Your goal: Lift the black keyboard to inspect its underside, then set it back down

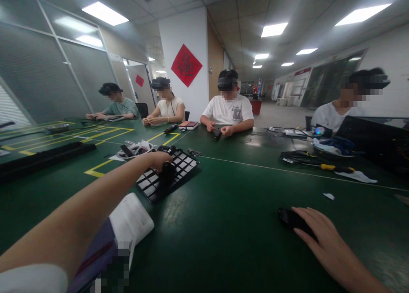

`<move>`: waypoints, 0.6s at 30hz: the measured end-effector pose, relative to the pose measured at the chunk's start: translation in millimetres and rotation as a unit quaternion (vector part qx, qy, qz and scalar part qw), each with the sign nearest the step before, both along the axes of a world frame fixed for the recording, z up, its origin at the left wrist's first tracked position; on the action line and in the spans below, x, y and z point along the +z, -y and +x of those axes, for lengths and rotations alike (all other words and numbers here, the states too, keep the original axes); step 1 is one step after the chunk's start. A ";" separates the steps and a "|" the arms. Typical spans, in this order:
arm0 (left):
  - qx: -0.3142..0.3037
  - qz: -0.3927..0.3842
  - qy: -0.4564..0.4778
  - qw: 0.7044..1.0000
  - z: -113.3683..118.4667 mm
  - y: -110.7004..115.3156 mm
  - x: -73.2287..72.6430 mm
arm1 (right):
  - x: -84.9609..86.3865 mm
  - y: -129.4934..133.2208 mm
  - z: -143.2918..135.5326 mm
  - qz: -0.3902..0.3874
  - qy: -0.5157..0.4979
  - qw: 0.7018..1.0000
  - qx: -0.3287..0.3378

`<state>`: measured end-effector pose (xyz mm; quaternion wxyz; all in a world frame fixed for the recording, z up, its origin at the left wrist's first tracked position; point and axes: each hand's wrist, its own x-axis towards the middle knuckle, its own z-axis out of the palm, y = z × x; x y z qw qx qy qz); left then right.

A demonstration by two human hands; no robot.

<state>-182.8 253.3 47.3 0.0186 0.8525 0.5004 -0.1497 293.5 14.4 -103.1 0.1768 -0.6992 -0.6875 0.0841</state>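
My left hand [161, 160] reaches across the green table, its fingers closed around a small black object [168, 170] that is too dark to name. Beneath it lies a tilted panel with a black grid and white squares [150, 183]. At the right, my right hand [322, 231] grips a black rounded object shaped like a computer mouse [289, 218], with fingers along its side and top. Under my left forearm are a white box-like item [136, 216] and a purple-blue surface [99, 246], both partly hidden.
White cables [139, 149] lie behind the panel. A long black tray [47, 156] is at the left. Black cables [297, 156], a yellow-handled screwdriver [335, 168] and a white scrap [329, 196] lie to the right. Several people in headsets sit around the green table [223, 224].
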 end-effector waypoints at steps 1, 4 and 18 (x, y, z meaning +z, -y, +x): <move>-0.014 0.001 0.000 1.000 5.7 4.2 4.1 | 0.8 0.1 -0.5 0.003 -0.006 1.000 0.004; -0.071 0.013 -0.002 0.997 26.7 18.5 18.0 | 2.2 0.8 -0.7 -0.019 -0.017 1.000 0.003; -0.099 -0.189 0.480 0.851 169.0 143.5 2.3 | 25.7 19.9 -32.3 -0.018 -0.243 0.967 0.069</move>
